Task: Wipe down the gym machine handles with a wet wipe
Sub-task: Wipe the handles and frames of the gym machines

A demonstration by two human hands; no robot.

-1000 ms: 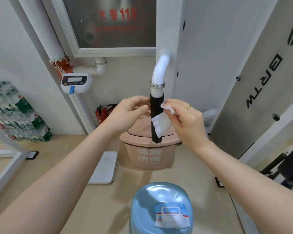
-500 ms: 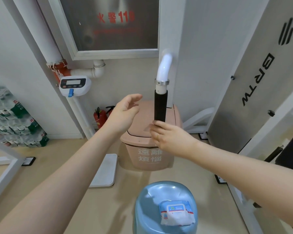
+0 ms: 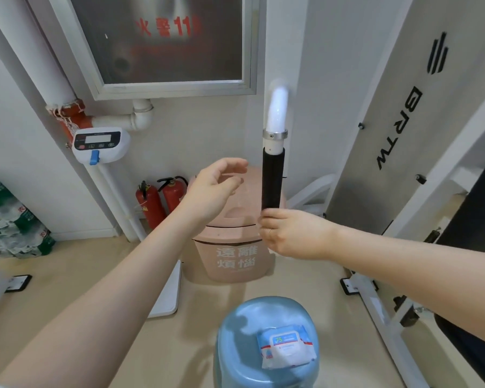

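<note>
The black foam handle grip [image 3: 273, 180] hangs with its long axis upright, free end pointing down at 6 o'clock, white tube and metal collar at 12. The right hand [image 3: 293, 233] curls around its bottom end; no wipe shows there. The left hand [image 3: 214, 189], relaxed and empty, hovers at its 9 o'clock, apart.

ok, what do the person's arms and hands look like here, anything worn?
Both forearms are bare as far as the view shows: no sleeves, gloves, watch or wristband. The right hand wears a thin ring on one finger. The left hand shows no ring or other jewellery from this angle. No markings on either arm.
</note>
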